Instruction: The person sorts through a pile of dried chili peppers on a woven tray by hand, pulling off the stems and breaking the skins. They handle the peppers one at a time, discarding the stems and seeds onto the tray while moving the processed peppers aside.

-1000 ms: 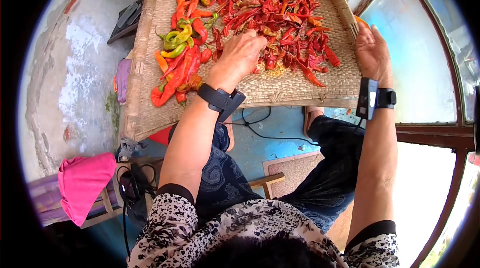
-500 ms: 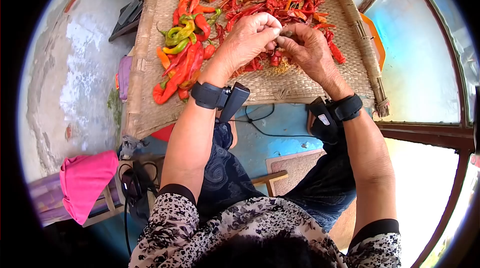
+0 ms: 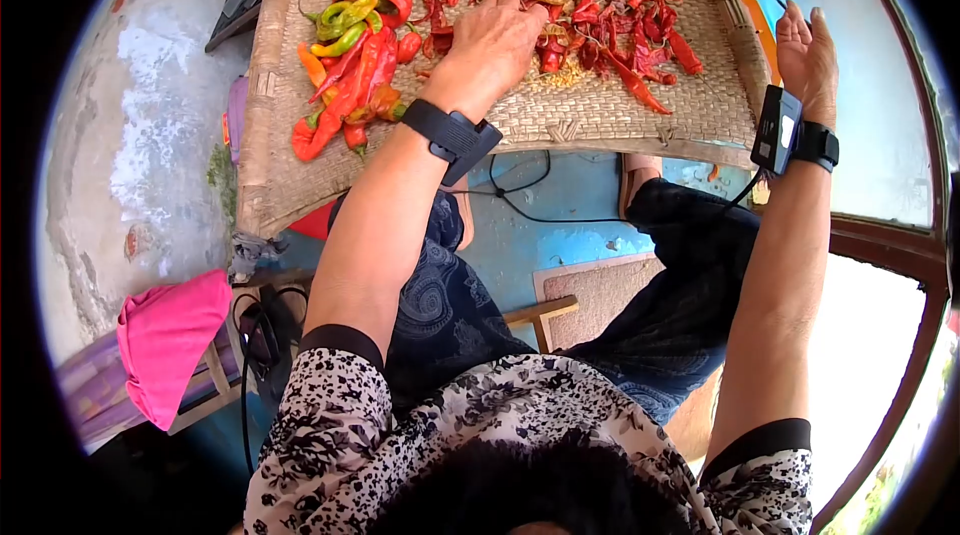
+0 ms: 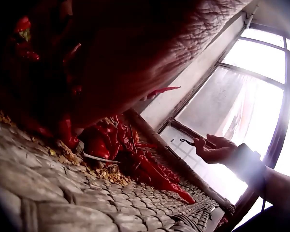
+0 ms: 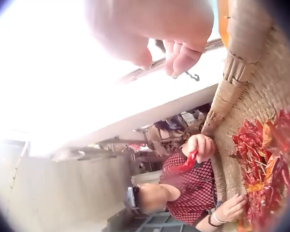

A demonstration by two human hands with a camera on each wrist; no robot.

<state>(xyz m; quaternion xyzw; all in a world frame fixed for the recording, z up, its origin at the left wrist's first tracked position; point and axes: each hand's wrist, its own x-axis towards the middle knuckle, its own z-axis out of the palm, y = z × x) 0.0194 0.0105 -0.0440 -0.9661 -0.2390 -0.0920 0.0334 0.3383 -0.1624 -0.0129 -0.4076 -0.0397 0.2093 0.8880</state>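
My left hand [image 3: 490, 50] is in the dried red chili peppers [image 3: 650, 45] on a woven tray [image 3: 690, 140]. Its fingers curl down and pinch at a dried chili pepper, with the tips mostly hidden. In the left wrist view the hand is a dark shape close over the chilies [image 4: 154, 174]. Beyond the tray's right rim, my right hand [image 3: 810, 65] is raised by the window, its fingers loosely spread. A thin dark hooked stem [image 5: 193, 76] shows right at its fingertips in the right wrist view. Yellow seeds [image 3: 568, 77] lie below the chilies.
Fresh red and green peppers [image 3: 370, 75] line the tray's left side. Across from me a person in a patterned red shirt [image 5: 193, 186] holds a red pepper [image 5: 187, 164]. A window [image 3: 885, 105] stands on the right, a pink cloth [image 3: 175, 335] hangs lower left.
My hands met over the chilies half a second ago. Since then the right hand has swung out right past the rim, and the left has lowered to the chilies. The head view has shifted.
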